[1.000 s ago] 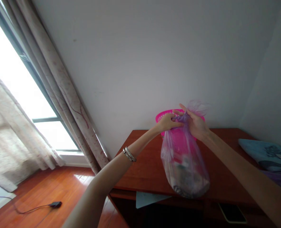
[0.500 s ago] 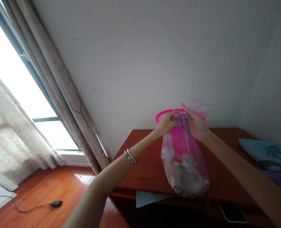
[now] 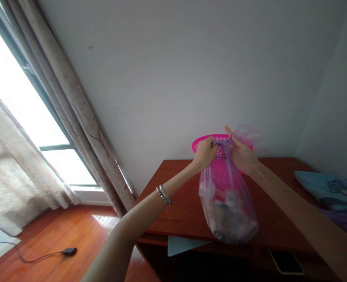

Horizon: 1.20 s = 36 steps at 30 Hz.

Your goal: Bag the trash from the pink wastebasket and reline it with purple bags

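Note:
My left hand (image 3: 204,154) and my right hand (image 3: 241,154) both grip the gathered neck of a translucent purple plastic bag (image 3: 228,207), held up in front of me. The bag hangs heavy and rounded, just above the desk, with blurred pale contents inside. Its loose ends flare past my right hand. Behind my hands and the bag stands a pink perforated plastic basket (image 3: 211,139), mostly hidden. A silver bracelet (image 3: 164,194) circles my left wrist.
A reddish-brown wooden desk (image 3: 173,176) stands against a white wall, with a blue cushion (image 3: 332,192) at its right. Below are a pale blue sheet (image 3: 182,246) and a phone (image 3: 286,261). Curtains, a bright window, and a black plug (image 3: 69,251) on a wooden floor lie left.
My hands have drawn slightly apart, pulling the bag's neck into a thinner twisted band. More of the pink basket's rim now shows between them.

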Motion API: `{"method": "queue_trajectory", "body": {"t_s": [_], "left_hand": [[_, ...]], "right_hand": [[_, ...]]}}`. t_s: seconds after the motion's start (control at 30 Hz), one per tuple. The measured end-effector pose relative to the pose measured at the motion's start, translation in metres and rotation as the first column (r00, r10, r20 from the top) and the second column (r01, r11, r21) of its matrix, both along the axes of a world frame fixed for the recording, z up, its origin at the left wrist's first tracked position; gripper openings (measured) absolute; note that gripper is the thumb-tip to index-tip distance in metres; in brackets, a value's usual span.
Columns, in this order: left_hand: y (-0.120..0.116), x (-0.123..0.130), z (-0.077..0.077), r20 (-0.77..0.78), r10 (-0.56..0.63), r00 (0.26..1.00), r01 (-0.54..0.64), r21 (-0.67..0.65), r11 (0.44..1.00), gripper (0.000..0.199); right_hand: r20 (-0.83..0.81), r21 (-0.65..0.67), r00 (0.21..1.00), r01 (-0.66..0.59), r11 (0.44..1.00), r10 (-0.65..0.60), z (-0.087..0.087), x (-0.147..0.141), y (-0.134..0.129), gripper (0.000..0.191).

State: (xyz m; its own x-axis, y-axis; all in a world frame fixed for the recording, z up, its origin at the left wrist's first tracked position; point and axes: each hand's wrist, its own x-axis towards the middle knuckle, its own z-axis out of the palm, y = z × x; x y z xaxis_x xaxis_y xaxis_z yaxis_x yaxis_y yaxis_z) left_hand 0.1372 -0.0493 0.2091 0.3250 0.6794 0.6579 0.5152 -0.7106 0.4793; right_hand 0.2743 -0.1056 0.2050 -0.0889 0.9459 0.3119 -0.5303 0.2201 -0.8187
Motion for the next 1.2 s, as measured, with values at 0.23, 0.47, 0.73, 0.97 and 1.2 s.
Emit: {"method": "queue_trajectory", "body": {"t_s": [0.23,0.47,0.73,0.97,1.2], "left_hand": [[0.000,-0.003,-0.001,0.011,-0.003,1.000,0.003,0.001,1.000,0.020],[-0.003,-0.003,0.002,0.018,0.007,1.000,-0.007,-0.016,1.000,0.017],[-0.001,-0.015,0.001,-0.004,-0.271,0.963,0.269,-0.076,0.960,0.010],[0.001,-0.019,-0.005,0.071,-0.347,0.935,0.353,-0.105,0.930,0.015],[-0.005,-0.023,-0.004,0.135,-0.315,0.939,0.336,-0.176,0.925,0.026]], "right_hand": [[0.006,-0.043,0.999,-0.031,0.999,0.031,-0.002,0.002,0.003,0.050],[0.017,-0.105,0.999,-0.038,0.994,0.040,-0.001,0.002,0.005,0.046],[-0.020,-0.116,0.999,0.043,0.992,-0.046,-0.002,0.007,0.011,0.040],[-0.010,-0.093,1.000,0.022,0.995,-0.023,-0.006,0.010,0.017,0.038],[0.012,-0.093,1.000,0.022,0.995,-0.021,0.000,0.006,0.012,0.038]]}}
